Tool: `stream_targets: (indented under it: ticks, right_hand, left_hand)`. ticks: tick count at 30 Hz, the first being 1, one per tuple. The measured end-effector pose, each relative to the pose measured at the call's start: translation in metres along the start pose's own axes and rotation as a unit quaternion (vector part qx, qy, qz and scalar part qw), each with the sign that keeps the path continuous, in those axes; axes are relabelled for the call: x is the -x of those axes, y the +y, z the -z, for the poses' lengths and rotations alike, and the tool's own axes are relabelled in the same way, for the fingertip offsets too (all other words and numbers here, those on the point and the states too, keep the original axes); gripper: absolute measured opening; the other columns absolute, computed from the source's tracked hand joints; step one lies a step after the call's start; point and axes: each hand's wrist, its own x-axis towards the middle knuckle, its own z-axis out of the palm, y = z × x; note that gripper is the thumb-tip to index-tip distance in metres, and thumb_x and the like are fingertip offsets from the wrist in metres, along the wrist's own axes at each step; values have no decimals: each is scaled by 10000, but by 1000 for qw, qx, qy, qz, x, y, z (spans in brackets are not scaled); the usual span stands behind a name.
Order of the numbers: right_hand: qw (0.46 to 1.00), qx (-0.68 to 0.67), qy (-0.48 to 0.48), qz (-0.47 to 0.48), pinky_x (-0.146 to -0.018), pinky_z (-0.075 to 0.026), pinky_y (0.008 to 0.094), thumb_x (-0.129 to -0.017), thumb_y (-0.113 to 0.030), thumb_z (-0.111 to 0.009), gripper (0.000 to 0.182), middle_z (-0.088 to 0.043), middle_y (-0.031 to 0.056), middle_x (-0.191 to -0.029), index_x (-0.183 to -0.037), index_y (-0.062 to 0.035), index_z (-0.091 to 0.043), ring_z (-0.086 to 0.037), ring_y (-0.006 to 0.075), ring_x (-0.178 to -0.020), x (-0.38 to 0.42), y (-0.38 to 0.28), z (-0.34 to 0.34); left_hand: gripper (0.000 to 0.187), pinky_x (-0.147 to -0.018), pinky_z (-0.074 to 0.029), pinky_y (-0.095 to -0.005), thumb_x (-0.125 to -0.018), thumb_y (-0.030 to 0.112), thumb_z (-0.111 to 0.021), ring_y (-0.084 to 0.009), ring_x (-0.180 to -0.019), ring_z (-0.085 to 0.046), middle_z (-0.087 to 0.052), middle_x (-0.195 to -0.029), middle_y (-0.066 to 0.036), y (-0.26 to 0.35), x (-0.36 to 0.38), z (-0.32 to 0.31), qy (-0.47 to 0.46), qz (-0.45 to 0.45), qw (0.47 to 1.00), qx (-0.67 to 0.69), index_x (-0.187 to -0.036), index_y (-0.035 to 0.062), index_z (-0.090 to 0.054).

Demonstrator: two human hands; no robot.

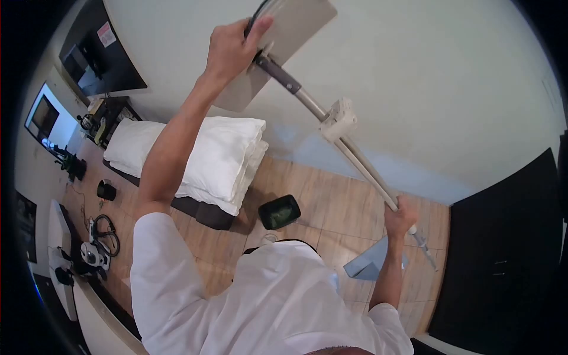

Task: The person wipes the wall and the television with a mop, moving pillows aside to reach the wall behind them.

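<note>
A long flat mop is held up slantwise across my front, its pale flat head raised at the top. My left hand is closed on the edge of that head, thumb lying over it; part of its grip is hidden behind. Lower down, my right hand wraps round the pole near its far end. Midway along the pole sits a white plastic sliding block. Below my right forearm, a blue-grey dustpan-like piece rests on the floor.
A dark bin stands before me on the wood-look floor. To the left is a low bed with folded white bedding. Farther left are a small black bin and a vacuum cleaner. A black cabinet stands right.
</note>
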Motion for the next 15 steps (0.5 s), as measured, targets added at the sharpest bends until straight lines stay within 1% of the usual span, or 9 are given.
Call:
stream_targets:
  ticks: [3,5,6,7,8,9,11,13,15]
  right_hand:
    - [1000,8,17,23,-604,-510,462,-741,-240,-877,294,-686,136,-750,-917,-93,-693,-684,351,-692,-14,-28,-29]
    - [1000,-6,-8,-15,-599,-508,466,-727,-260,-886,302,-676,137,-727,-908,-103,-702,-676,355,-668,-19,-42,-50]
    - [999,-11,24,-21,-592,-509,464,-716,-279,-893,319,-669,137,-700,-911,-110,-706,-673,361,-648,-34,-54,-77]
    - [1000,2,12,-20,-592,-509,464,-716,-279,-893,319,-669,137,-700,-911,-110,-706,-673,361,-648,-23,-57,-67]
    - [999,-1,-1,-32,-593,-509,466,-723,-297,-889,326,-674,139,-701,-923,-112,-710,-677,364,-649,-21,-65,-67]
    - [999,-7,-8,-46,-594,-509,467,-731,-315,-884,334,-680,142,-702,-935,-114,-714,-681,366,-650,-20,-73,-69]
    - [998,8,-18,-67,-600,-511,477,-746,-318,-872,320,-688,144,-707,-932,-113,-712,-687,371,-656,-21,-84,-74]
    - [996,17,-21,-87,-606,-514,486,-761,-320,-859,306,-696,147,-711,-929,-112,-710,-694,376,-663,-34,-101,-78]
    - [989,-5,-55,-135,-634,-521,513,-784,-285,-830,258,-701,167,-724,-914,-99,-706,-697,400,-706,-54,-119,-79]
  left_hand:
    - [418,-989,-434,-475,-964,455,-726,-297,-1058,-659,-718,-1129,-149,6,-50,4,-19,37,998,-49,-1151,81,-716]
    - [637,-618,-464,-385,-938,618,-684,-247,-611,-568,-596,-616,-125,-9,-87,-10,64,-109,992,-3,-886,-13,-751]
    - [628,-748,-499,-416,-919,624,-696,-287,-755,-635,-687,-814,-143,13,-98,11,33,-103,985,-131,-980,-1,-729]
    - [628,-748,-499,-416,-919,624,-696,-287,-755,-635,-687,-814,-143,0,-97,-6,25,-94,988,-119,-980,-1,-729]
    - [617,-834,-485,-448,-906,606,-718,-309,-858,-640,-691,-964,-144,-14,-101,-25,208,-206,944,-154,-1078,14,-705]
    - [630,-921,-472,-480,-893,588,-740,-332,-960,-645,-695,-1113,-145,-25,-105,-43,384,-311,850,-183,-1175,28,-681]
    - [607,-1060,-399,-526,-914,451,-771,-372,-1172,-572,-606,-1294,-155,-32,-80,-72,466,-284,835,-74,-1317,38,-585]
    - [559,-1080,-397,-507,-936,323,-769,-395,-1225,-521,-582,-1265,-184,-14,-12,-133,497,-171,847,72,-1332,4,-536]
    - [714,-1140,-352,-492,-952,319,-750,-398,-1318,-456,-483,-1380,-240,-9,60,-234,351,-59,923,148,-1440,-50,-384]
